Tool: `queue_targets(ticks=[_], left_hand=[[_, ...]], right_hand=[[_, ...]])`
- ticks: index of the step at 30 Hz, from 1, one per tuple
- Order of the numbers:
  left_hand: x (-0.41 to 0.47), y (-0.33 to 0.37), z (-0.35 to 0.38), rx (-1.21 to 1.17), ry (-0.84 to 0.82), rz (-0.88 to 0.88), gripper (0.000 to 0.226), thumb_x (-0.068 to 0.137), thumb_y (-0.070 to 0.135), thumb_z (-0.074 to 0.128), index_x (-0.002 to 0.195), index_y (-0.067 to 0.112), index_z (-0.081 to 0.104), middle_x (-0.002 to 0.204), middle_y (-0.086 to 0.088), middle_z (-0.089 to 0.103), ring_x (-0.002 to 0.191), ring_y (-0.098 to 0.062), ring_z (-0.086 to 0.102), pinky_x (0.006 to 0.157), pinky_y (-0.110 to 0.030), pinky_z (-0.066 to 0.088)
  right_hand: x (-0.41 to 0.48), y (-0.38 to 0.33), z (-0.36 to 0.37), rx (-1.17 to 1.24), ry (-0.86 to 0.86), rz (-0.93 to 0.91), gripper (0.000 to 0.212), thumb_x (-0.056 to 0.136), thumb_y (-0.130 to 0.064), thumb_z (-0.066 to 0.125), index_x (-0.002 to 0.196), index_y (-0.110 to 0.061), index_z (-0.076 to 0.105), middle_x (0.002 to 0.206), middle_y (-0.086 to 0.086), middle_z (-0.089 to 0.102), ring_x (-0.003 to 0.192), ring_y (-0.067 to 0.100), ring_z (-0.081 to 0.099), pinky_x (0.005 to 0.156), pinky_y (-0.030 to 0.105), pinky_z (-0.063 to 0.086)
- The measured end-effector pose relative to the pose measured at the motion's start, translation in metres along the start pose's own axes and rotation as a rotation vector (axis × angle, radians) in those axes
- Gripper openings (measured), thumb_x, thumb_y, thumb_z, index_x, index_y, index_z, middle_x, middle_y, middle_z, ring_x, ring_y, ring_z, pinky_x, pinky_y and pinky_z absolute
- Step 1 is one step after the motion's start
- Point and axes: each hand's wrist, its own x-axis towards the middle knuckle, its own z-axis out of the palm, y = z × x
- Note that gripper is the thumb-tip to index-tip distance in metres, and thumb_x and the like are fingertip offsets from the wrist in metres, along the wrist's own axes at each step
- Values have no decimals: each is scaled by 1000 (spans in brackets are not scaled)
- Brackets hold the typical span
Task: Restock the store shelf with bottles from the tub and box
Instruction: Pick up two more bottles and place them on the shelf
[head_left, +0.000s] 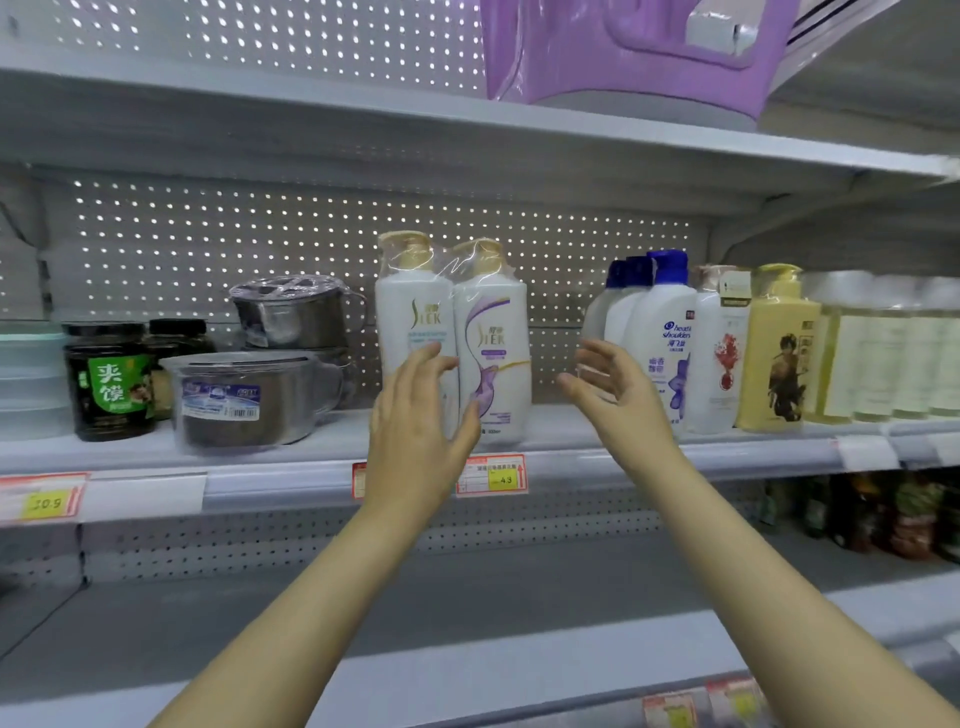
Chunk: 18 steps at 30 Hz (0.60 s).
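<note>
Head view: left hand (421, 421), fingers spread, empty, lies before the film-wrapped twin pack of white gold-capped shampoo bottles (493, 332); contact uncertain. Right hand (613, 384), likewise loose and empty, hovers at the pack's 3 o'clock, apart. Pack upright near the front of the grey metal shelf (550, 428); advisable: square it label-forward, toward the blue-capped white bottles (660, 322) at 3 o'clock.

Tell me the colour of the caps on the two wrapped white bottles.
Pale gold plastic caps, head view.
</note>
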Motion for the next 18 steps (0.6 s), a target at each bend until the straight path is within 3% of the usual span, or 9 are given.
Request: queue_targets(ticks=[3,8,12,15,18], left_hand=[[5,24,13,-144,-97,70,31,92,16,61,122,10,53,119,5,50,111,-10,48,95,-13,33],[15,68,58,-292,-336,-34,41,94,20,58,133,17,48,121,10,45,113,-7,47,96,-20,38],[25,99,107,-424,-370,-253,49,93,25,61,139,20,44,127,10,45,111,-6,50,92,-21,39],[39,116,139,-463,-344,-362,55,93,28,63,143,20,40,132,9,50,108,-7,55,86,-17,43],[50,135,170,-493,-293,-481,53,93,26,62,141,15,42,121,9,55,87,4,55,59,-3,44]], right_hand=[[-6,2,-28,-42,60,-18,45,89,-28,68,131,-26,51,127,-10,58,118,12,54,97,28,46],[3,22,-84,-94,147,-11,41,90,-24,68,129,-21,55,114,-8,60,107,10,57,84,19,49],[15,52,-112,-160,83,-20,40,88,-25,70,125,-18,57,115,-6,62,104,7,59,76,14,51],[27,66,-138,-161,96,-32,36,87,-27,70,120,-28,56,115,-9,60,105,7,57,81,22,52],[43,82,-177,-200,129,-70,37,87,-24,71,119,-32,54,117,-9,58,105,10,56,87,37,54]])
